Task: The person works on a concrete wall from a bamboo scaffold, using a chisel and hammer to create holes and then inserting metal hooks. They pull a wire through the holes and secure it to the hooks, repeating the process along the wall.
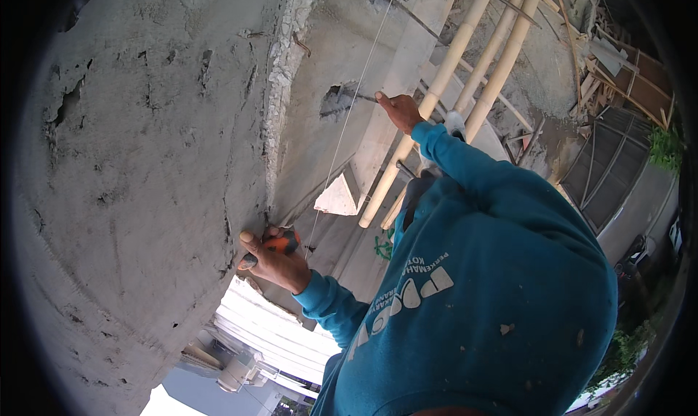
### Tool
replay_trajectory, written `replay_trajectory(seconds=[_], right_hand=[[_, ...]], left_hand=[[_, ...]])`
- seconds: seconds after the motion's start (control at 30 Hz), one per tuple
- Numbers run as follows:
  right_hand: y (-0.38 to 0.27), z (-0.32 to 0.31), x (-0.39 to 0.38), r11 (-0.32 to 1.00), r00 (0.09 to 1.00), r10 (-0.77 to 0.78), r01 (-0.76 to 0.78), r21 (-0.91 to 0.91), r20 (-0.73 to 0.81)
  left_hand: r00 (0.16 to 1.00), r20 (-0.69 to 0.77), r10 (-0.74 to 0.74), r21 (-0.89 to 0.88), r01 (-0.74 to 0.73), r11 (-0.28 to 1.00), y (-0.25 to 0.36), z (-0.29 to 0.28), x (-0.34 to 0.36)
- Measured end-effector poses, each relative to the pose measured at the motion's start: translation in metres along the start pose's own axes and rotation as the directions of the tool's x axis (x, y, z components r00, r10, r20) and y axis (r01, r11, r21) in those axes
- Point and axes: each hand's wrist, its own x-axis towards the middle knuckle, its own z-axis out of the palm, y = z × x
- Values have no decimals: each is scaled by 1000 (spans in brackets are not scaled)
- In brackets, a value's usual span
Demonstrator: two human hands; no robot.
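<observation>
My left hand is closed around an orange-and-black tool handle beside the edge of a rough grey concrete wall. The thumb sticks up, and the tool's working end cannot be made out. Farther off, my right hand grips the end of a thin dark metal rod. That rod reaches toward a broken hollow in the concrete. A thin white string runs taut past both hands, its lower end near my left wrist.
Bamboo poles lie under my feet. A pale triangular piece lies by the concrete. Timber scraps and dark framed panels are at the far right. White corrugated sheeting shows below my left hand.
</observation>
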Motion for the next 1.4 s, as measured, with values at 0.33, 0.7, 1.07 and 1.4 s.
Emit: replay_trajectory(seconds=[0.33, 0.7, 1.07, 1.4], right_hand=[[2, 5, 38, 972, 963, -235, 236, -8, -133], [-23, -23, 15, 990, 982, 23, 4, -143, 189], [-56, -41, -26, 962, 978, 195, -176, -209, 77], [-22, -15, -3, 996, 997, -65, 62, -68, -38]], left_hand=[[999, -34, -14, -81, 11, 997, -2, 4, 2], [998, -67, -8, -25, 7, 1000, -4, 4, -5], [998, -65, -15, 20, 16, 1000, 2, 6, -3], [989, -116, -90, -36, 87, 996, -14, -5, 6]])
